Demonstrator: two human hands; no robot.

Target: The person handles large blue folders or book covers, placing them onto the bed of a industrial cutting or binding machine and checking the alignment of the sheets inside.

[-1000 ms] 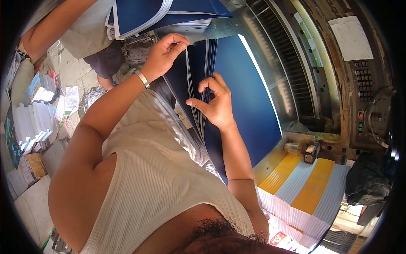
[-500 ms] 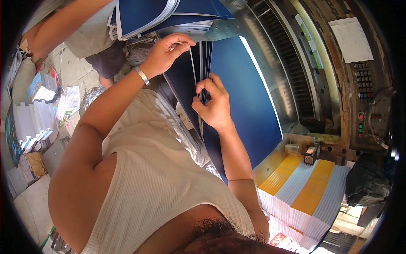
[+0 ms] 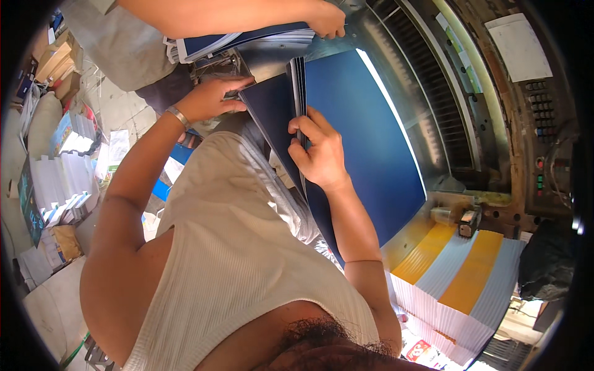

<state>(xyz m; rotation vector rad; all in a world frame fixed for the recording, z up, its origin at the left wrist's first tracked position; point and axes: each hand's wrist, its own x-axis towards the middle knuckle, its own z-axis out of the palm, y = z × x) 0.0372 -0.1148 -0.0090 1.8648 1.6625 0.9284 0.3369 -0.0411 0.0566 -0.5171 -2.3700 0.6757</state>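
At centre, the right hand [image 3: 318, 145] has its thumb and fingers curled closely round the upright edges of the blue sheets [image 3: 365, 136], which lie at upper centre. Half a second ago the left hand [image 3: 216, 99] pinched a raised edge; now it is lower left, thumb and fingers parted about a corner, grip unclear. The sheets' long axis runs from upper centre toward lower right, upright edges pointing up-frame. Beyond, a co-worker's hand [image 3: 327, 20] now reaches across the top.

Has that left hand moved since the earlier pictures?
Yes. Judged against the white paper at far right, the left hand has moved left and lower in the view.
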